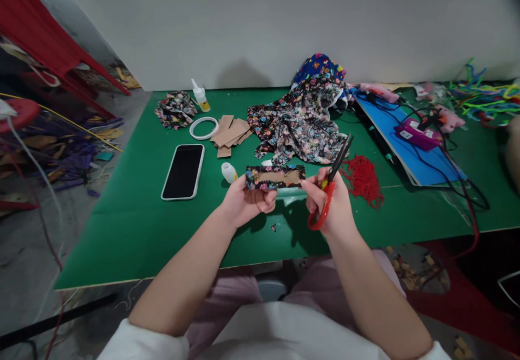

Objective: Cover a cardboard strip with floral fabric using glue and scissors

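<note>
A small cardboard strip (271, 178) edged with dark floral fabric is held level above the green table (134, 240). My left hand (249, 203) grips its left end from below, fingers curled. My right hand (331, 208) is closed round red-handled scissors (325, 208), their dark blades pointing up and away; its thumb and fingertip touch the strip's right end. Just left of the strip is a small white bottle (229, 173). Beyond it lie brown cardboard pieces (231, 135) and a crumpled floral cloth (300, 121). A tiny fabric scrap (273, 227) rests below my hands.
At left are a phone (183, 172), a white ring (203, 128), a glue bottle (200, 97) and bunched floral cloth (176, 109). Red threads (363, 181) lie right of my hand, near a blue folder (406, 137), a purple device (418, 134) and cables. A white wall (244, 24) stands behind.
</note>
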